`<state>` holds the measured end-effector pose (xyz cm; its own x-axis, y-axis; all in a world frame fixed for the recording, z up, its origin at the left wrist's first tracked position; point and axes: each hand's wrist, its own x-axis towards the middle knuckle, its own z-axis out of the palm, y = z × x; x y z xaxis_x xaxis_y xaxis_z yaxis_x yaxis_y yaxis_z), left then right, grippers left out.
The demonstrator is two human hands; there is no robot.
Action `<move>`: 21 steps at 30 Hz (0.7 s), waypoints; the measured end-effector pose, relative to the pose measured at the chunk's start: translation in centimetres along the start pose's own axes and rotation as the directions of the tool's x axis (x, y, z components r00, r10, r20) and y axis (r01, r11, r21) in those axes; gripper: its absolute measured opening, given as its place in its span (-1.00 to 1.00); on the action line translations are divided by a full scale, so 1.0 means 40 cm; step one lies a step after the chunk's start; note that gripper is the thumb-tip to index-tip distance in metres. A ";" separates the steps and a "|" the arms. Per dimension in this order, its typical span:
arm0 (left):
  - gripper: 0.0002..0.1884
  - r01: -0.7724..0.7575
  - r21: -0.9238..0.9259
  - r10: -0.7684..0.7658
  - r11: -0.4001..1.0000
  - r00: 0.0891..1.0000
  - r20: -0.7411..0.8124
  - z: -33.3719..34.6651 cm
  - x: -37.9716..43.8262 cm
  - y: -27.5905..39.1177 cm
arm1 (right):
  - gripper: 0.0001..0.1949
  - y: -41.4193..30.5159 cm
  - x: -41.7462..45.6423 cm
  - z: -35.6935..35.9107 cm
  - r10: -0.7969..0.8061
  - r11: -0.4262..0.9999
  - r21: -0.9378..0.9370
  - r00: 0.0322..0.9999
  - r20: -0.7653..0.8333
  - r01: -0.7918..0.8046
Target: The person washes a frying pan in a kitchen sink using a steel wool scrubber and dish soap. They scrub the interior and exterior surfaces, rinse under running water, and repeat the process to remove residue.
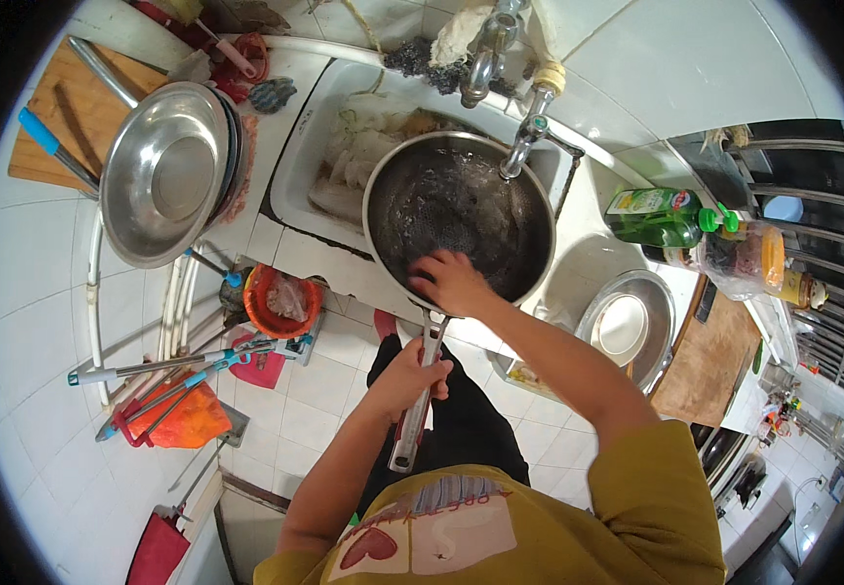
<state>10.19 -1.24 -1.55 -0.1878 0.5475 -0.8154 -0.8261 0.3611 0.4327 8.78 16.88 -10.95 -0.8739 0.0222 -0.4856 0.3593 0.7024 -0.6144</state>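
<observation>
A dark-bottomed frying pan with a metal rim rests over the white sink, under the tap. Water with ripples covers its inside. My left hand is closed around the pan's long metal handle. Inside the near edge of the pan lies my right hand, fingers bent against the wet surface; its fingertips are partly hidden, and whether it holds anything cannot be told. Behind the pan, whitish and leafy matter lies in the sink.
Stacked metal basins lean at the left by a wooden board. On the right stand a green detergent bottle, a metal basin with a white bowl, and a cutting board. An orange-red bin is below left.
</observation>
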 end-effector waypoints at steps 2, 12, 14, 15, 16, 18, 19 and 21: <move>-0.78 0.043 -0.191 -0.031 0.981 0.997 0.068 0.005 -0.001 0.015 | -0.64 0.144 -0.059 -0.056 -0.012 0.998 -0.063 0.964 0.265 0.030; -0.83 0.158 -0.333 -0.097 0.929 0.976 0.193 0.027 0.003 0.051 | -0.62 0.191 0.291 -0.121 0.212 0.865 -0.359 0.905 -0.370 -0.350; -0.82 0.153 -0.321 -0.091 0.934 0.976 0.200 0.027 0.003 0.051 | -0.53 0.141 0.269 -0.076 0.040 0.958 -0.255 0.938 -0.344 -0.134; -0.82 0.134 -0.336 -0.078 0.932 0.981 0.177 0.022 0.003 0.044 | -0.50 0.110 0.235 -0.075 -0.002 0.976 -0.214 0.973 -0.232 -0.049; -0.82 0.120 -0.346 -0.066 0.930 0.985 0.161 0.018 0.004 0.037 | -0.47 0.088 0.189 -0.077 -0.044 0.986 -0.166 0.992 -0.121 0.024; -0.82 0.109 -0.372 -0.076 0.922 0.992 0.102 0.024 -0.005 0.030 | -0.48 0.141 0.088 -0.071 -0.144 0.977 -0.153 0.989 0.027 0.146; -0.83 0.098 -0.394 -0.086 0.914 0.995 0.046 0.031 -0.005 0.030 | -0.47 0.152 0.039 -0.088 -0.040 0.976 -0.208 0.987 0.154 0.072; -0.83 0.086 -0.442 -0.071 0.893 0.996 0.050 0.020 -0.009 0.023 | -0.52 0.150 0.009 -0.143 0.163 0.931 -0.357 0.958 0.237 -0.070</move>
<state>9.90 -0.50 -0.55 -0.1020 0.5572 -0.8241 -0.9886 0.0358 0.1466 8.74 25.16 -11.25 -0.7012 -0.0328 -0.7122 0.2787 0.9068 -0.3162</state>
